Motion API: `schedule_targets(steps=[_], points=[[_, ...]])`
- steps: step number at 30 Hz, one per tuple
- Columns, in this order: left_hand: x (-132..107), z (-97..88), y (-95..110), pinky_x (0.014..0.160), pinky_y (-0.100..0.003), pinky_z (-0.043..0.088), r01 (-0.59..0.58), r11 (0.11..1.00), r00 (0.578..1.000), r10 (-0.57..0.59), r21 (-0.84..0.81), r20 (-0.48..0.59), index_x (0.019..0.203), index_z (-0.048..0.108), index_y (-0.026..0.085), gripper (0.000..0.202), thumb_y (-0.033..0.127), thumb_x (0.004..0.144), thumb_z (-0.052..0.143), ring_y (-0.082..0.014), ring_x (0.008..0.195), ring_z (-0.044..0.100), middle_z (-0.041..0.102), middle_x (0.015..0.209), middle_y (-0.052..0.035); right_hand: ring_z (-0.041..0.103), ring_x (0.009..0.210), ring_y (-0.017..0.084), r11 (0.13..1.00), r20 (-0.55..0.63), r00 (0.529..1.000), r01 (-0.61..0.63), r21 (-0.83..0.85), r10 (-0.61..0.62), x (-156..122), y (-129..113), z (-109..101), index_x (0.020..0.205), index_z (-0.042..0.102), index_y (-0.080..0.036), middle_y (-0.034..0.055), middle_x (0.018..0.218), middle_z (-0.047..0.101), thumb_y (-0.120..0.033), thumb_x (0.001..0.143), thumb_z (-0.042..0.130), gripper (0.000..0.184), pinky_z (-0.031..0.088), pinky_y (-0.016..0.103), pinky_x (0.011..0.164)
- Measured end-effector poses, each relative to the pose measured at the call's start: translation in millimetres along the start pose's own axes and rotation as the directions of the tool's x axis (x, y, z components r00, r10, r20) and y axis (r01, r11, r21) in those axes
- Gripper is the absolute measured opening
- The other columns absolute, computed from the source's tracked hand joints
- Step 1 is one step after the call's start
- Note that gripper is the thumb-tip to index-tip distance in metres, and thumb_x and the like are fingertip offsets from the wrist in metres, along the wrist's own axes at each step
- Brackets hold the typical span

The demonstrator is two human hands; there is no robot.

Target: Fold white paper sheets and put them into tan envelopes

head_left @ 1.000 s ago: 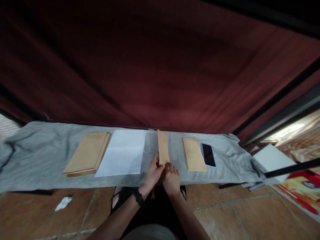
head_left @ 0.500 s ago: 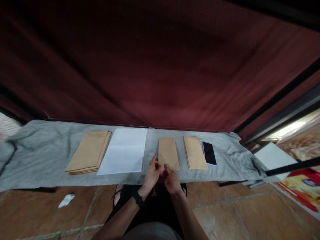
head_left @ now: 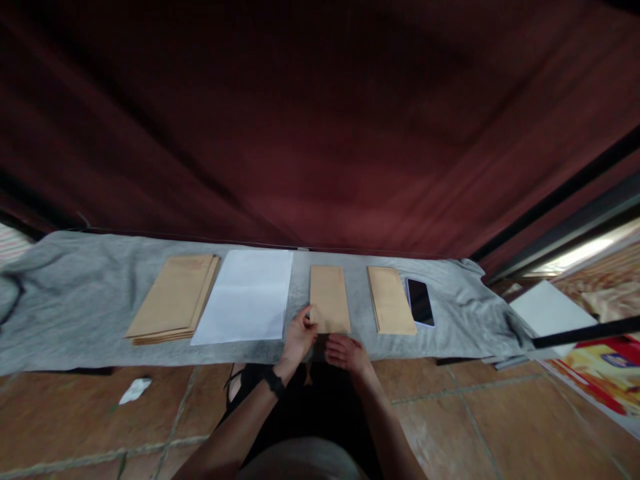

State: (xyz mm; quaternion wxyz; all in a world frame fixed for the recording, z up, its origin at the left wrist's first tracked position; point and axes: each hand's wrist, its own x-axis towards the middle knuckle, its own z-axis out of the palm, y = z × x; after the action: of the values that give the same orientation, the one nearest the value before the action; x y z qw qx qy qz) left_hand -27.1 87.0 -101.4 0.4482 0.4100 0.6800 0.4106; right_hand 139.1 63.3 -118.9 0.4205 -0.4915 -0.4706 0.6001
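Note:
A small brown paper envelope (head_left: 329, 297) lies in front of me near the cloth's front edge. My left hand (head_left: 299, 337), with a dark band on its wrist, pinches the envelope's lower left corner. Just below its lower right edge is my right hand (head_left: 347, 353), fingers stretched out and side by side, holding nothing. To the right rests a stack of similar brown envelopes (head_left: 391, 300). A stack of white paper sheets (head_left: 244, 297) lies to the left of my left hand, and beyond it a pile of larger brown envelopes (head_left: 173, 293).
A grey cloth (head_left: 85, 300) covers the long narrow table. A dark-screened phone (head_left: 420, 302) touches the right envelope stack. Behind the table hangs a dark red curtain (head_left: 310, 167). On the tiled floor lies a white scrap (head_left: 135, 391); a red and yellow box (head_left: 607, 377) stands at right.
My right hand has let go of the envelope's bottom edge and moved slightly right and down, its fingers straightened. The envelope has shifted a little left with my left hand at its corner.

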Motion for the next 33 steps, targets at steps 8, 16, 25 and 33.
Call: schedule_targets(steps=[8, 16, 25, 33], points=[[-6, -8.9, 1, 0.058, -0.024, 0.050, -0.134, 0.939, 0.990, 0.138, 0.316, 0.010, 0.131, 0.058, 0.018, 0.047, 0.012, 0.084, 0.057, -0.0125, 0.057, 0.061, 0.066, 0.075, 0.0023, 0.049, 0.136, 0.027, 0.380, 0.269, 0.824, 0.486, -0.787, -0.499, -17, -4, -25, 0.140, 0.056, -0.024, 0.0103, 0.146, 0.054, -0.025, 0.099, 0.045, 0.042, 0.039, 0.051, 0.115], [30, -3.1, 25, 0.109, -0.040, 0.044, -0.588, 0.522, 0.765, 0.607, 0.618, 0.214, 0.133, 0.058, 0.019, 0.038, 0.021, 0.098, 0.043, -0.0230, 0.129, 0.053, 0.059, 0.137, -0.0108, 0.047, 0.137, 0.025, 0.207, 0.344, 0.770, 0.516, -0.831, -0.538, -15, 7, -28, 0.146, 0.048, -0.025, 0.0093, 0.148, 0.051, -0.023, 0.099, 0.047, 0.046, 0.043, 0.049, 0.112], [128, 33.4, 52, 0.122, -0.046, 0.017, -0.668, 0.271, 0.710, 0.510, 0.693, 0.485, 0.151, 0.038, 0.019, 0.053, 0.035, 0.100, 0.036, -0.0250, 0.149, 0.028, 0.040, 0.158, -0.0072, 0.050, 0.133, 0.026, 0.304, 0.290, 0.805, 0.490, -0.817, -0.517, -15, 2, -24, 0.143, 0.050, -0.028, 0.0087, 0.147, 0.052, -0.022, 0.097, 0.048, 0.046, 0.042, 0.051, 0.111], [122, 30.6, 34, 0.123, -0.042, 0.010, -0.791, 0.231, 0.598, 0.491, 0.567, 0.634, 0.152, 0.036, 0.021, 0.053, 0.036, 0.102, 0.032, -0.0178, 0.150, 0.024, 0.035, 0.160, -0.0058, 0.050, 0.133, 0.027, 0.355, 0.275, 0.834, 0.470, -0.808, -0.479, -16, -4, -22, 0.142, 0.051, -0.028, 0.0094, 0.145, 0.053, -0.020, 0.095, 0.048, 0.048, 0.040, 0.052, 0.111]])
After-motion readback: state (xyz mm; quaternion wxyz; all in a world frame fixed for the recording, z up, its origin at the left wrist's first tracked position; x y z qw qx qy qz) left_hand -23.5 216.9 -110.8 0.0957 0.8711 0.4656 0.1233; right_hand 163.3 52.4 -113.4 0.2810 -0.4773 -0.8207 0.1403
